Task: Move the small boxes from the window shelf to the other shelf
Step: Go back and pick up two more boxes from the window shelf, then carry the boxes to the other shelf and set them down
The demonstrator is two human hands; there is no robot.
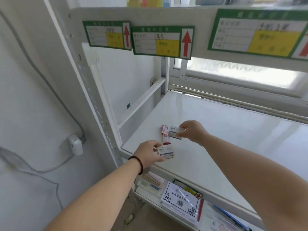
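A white shelf board [225, 130] runs in front of a frosted window [241, 75]. My left hand [148, 155] grips a small white box with blue print [165, 151] near the shelf's front left corner. My right hand [191, 132] pinches a second white and blue box [174, 132] a little farther in. Two small red and white boxes [165, 135] lie flat on the shelf between the two held boxes, one behind the other.
The shelf above carries green, yellow and white label cards with red arrows [162, 41]. A lower shelf holds paper packets and a plastic bag with printed sheets [180, 200]. A white upright post [93, 84] stands left. A wall box with cables [75, 144] is on the left wall.
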